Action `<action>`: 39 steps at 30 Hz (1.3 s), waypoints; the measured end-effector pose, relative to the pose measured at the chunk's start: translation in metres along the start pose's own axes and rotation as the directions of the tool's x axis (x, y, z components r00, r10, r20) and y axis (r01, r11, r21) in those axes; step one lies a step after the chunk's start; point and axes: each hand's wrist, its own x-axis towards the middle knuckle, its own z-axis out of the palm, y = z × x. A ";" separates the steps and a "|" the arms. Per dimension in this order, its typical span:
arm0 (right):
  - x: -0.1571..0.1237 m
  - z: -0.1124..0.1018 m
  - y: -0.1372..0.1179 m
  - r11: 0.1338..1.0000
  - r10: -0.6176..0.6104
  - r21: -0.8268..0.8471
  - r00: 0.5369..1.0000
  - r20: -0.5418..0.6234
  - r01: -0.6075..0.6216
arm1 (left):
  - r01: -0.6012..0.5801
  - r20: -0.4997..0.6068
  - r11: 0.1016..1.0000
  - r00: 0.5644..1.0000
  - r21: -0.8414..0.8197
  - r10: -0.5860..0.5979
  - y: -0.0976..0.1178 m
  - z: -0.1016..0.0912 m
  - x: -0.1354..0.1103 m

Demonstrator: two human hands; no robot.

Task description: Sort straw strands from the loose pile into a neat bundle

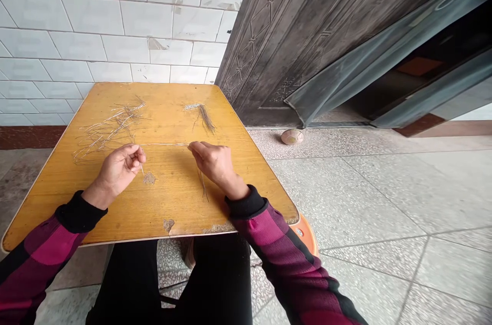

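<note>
Pale strand (163,144): two-handed hold

The left hand (118,167), left of centre frame, pinches the strand. The right hand (214,162), near centre frame, grips it, fingers closed. The strand spans straight between them over the table (165,120). Loose strands (115,127) lie centre left; a dark-ended bundle (206,117) lies above the right hand.
</note>
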 end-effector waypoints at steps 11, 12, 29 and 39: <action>0.004 -0.007 0.024 0.927 0.103 0.353 0.990 0.096 -0.130 | 0.000 -0.028 0.994 1.000 -0.105 -0.003 0.041 -0.036 0.015; 0.005 -0.007 0.024 0.886 0.127 0.437 0.987 0.097 -0.157 | 0.038 -0.013 0.996 0.999 -0.076 -0.039 0.040 -0.036 0.015; -0.002 0.009 -0.023 0.685 -0.197 0.728 0.955 0.222 -0.029 | 0.128 0.141 0.967 0.977 0.221 -0.162 -0.006 -0.013 0.015; 0.000 -0.006 -0.014 0.765 -0.281 0.643 0.920 0.272 0.043 | 0.138 0.121 0.952 0.977 0.275 -0.177 -0.004 -0.013 0.015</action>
